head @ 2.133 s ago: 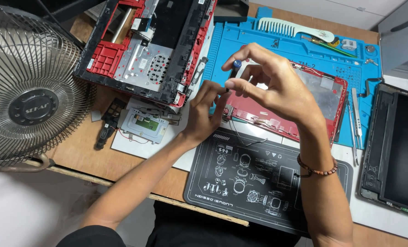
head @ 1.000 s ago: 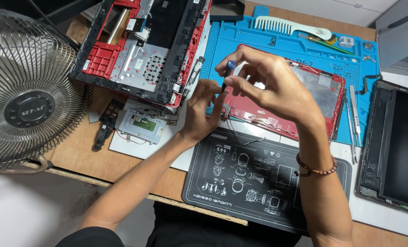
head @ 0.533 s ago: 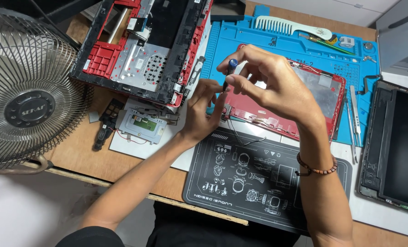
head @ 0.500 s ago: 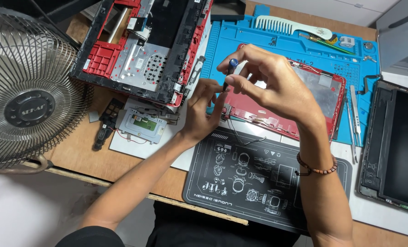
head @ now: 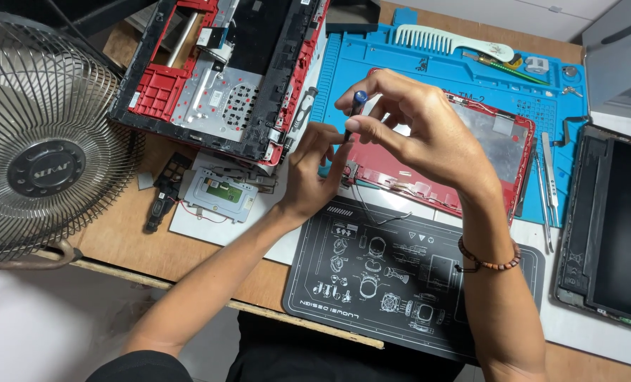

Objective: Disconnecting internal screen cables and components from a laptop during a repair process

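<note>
Right hand (head: 428,134): fingers closed round the top of a small screwdriver (head: 353,113), fingertips pinching its blue-capped handle; the tool stands nearly upright.
Left hand (head: 314,173): fingers curled beside the screwdriver's lower end, steadying it at the left corner of the red lid (head: 471,155); whether they grip the shaft or only touch it cannot be told.
Lid: a red laptop cover with a silver inner face, lying flat on the blue mat (head: 372,64), its near edge just above the black mat (head: 400,276).
Doing it well: judging by the grip, keep the driver straight over the screw, press lightly and turn only with the fingertips, while the left fingers stop the tip from slipping onto the thin wires at the lid's near edge.
Chassis (head: 223,78): red and black laptop base, tilted, far left of the hands.
Touchpad board (head: 220,194): grey plate with a green patch, left of the left hand.
Fan (head: 39,134): round wire-grille fan, far left.
Screen (head: 612,226): dark panel, far right.
Labels: the black mat bears white line drawings of parts and a line of white print on its near left edge; the fan's hub has a round dark badge.
</note>
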